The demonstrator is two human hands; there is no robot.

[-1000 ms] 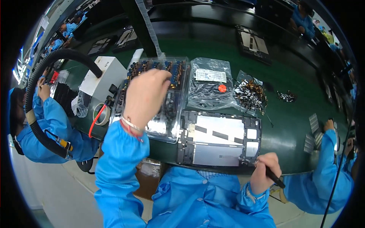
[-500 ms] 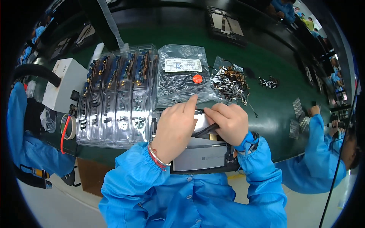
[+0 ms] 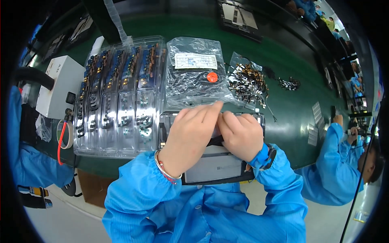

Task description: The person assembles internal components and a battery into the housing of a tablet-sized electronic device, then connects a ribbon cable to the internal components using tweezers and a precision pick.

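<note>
A dark tablet-like device point(image 3: 259, 118) lies at the table's near edge, its inside exposed, with a flat grey battery point(image 3: 212, 169) along the near side. Over its middle my left hand point(image 3: 190, 131) is closed, its fingers together and pointing away from me; what they hold, if anything, is hidden. Close beside it, my right hand point(image 3: 243, 135) is curled round a slim black stick-shaped tool point(image 3: 216, 140), of which only a short piece shows. The fingertips of both hands nearly meet above the device.
Beyond the device lies a clear plastic bag point(image 3: 194, 87) with a white label. Left of it are clear trays point(image 3: 117, 101) of small circuit parts, a white box point(image 3: 60, 87) and a tape roll point(image 3: 68, 135). Small cables point(image 3: 249, 85) are heaped to the right. A co-worker point(image 3: 328, 170) sits at right.
My left hand's fingers have shifted slightly right, closer to the right hand. Less of the black tool shows now. The whole view has shifted a little, showing more of the device's far edge.
</note>
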